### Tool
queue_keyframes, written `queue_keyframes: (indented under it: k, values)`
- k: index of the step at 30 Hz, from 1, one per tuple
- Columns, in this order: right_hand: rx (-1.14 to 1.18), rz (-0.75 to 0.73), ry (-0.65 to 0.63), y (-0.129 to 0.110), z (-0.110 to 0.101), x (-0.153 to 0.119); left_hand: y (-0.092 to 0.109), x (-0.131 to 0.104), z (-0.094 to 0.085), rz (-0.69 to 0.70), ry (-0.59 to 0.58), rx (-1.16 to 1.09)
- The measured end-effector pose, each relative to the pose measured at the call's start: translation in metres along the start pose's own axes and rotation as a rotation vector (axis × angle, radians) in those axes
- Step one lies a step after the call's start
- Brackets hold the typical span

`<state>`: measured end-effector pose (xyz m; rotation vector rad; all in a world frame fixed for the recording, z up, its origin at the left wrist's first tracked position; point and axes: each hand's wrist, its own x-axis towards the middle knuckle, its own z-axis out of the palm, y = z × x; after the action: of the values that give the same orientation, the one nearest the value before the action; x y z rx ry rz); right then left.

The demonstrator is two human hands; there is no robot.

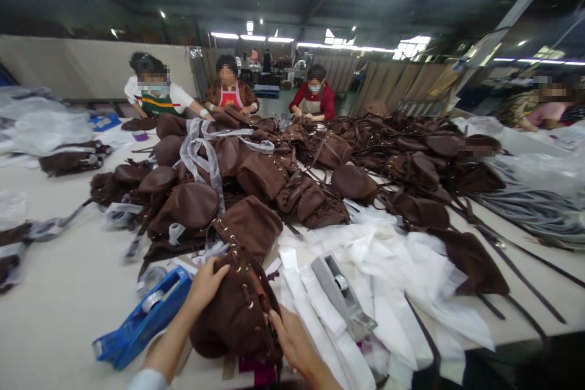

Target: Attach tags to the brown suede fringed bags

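Observation:
A dark brown drawstring bag (223, 311) with metal eyelets is between my hands at the near edge of the table. My left hand (208, 283) grips its upper left side, the thumb lying over the fabric. On the right, my right hand (292, 338) pinches the bag's rim near the eyelets; some of its fingers are hidden behind the cloth. Another brown bag (251, 225) lies just beyond it. To the left of my left forearm stands a blue tape dispenser (146, 317). A grey tape dispenser (342, 295) rests on white wrapping sheets (388, 262) to the right.
A big heap of brown bags (260, 177) covers the table's middle. Clear plastic bags (41, 116) lie at the far left, grey straps (534, 207) at the right. Three people (228, 88) work across the table; another person (543, 103) is at the far right.

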<state>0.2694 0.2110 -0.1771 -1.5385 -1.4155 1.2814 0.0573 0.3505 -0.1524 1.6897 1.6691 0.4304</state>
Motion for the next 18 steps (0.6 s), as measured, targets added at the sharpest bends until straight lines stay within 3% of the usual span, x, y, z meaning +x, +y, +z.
queue_keyframes:
  k: [3,7,9,13,18]
  values:
    - [-0.055,-0.028,-0.007,0.021,0.005,0.004,-0.011,-0.006,0.016,-0.009,0.043,0.149]
    - [-0.499,0.075,0.274,0.054,-0.01,0.008,-0.015,-0.015,0.029,0.01,0.07,0.309]
    - [-0.649,0.093,0.349,0.07,-0.021,0.008,-0.014,-0.019,0.03,0.01,0.08,0.387]
    - [-0.813,0.128,0.363,0.094,-0.029,0.005,-0.008,-0.028,0.025,-0.007,0.107,0.521]
    - [-0.913,0.136,0.3,0.107,-0.037,0.008,-0.005,-0.037,0.021,0.028,0.078,0.586]
